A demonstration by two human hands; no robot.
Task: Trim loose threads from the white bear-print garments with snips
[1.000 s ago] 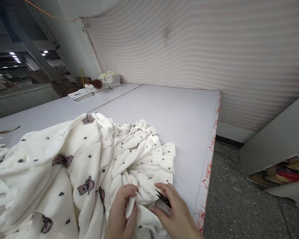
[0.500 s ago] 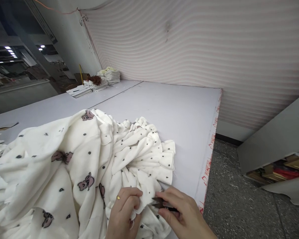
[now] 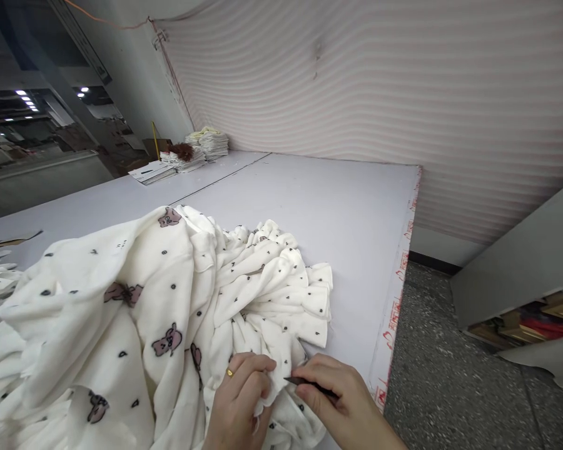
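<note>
A heap of white garments (image 3: 169, 300) printed with mauve animal figures and small dark marks fills the lower left of the head view. My left hand (image 3: 241, 394), with a gold ring on one finger, pinches an edge of one garment near the bottom middle. In my right hand (image 3: 342, 397) are small dark thread snips (image 3: 316, 386), gripped between thumb and fingers. Their pointed tip faces left, close to the cloth at my left fingers. Whether the tip touches the cloth, I cannot tell. My palm hides most of the snips.
The pale table (image 3: 338, 212) has a right edge with red print on it. Folded stacks of cloth (image 3: 211, 144) lie at its far left. A striped sheet (image 3: 356, 81) hangs behind. To the right, beyond the speckled floor (image 3: 431, 350), stands a grey cabinet (image 3: 516, 250).
The snips' blades have come together into a single point; half a second ago they were slightly apart. My left hand still pinches the cloth. The view has shifted slightly.
</note>
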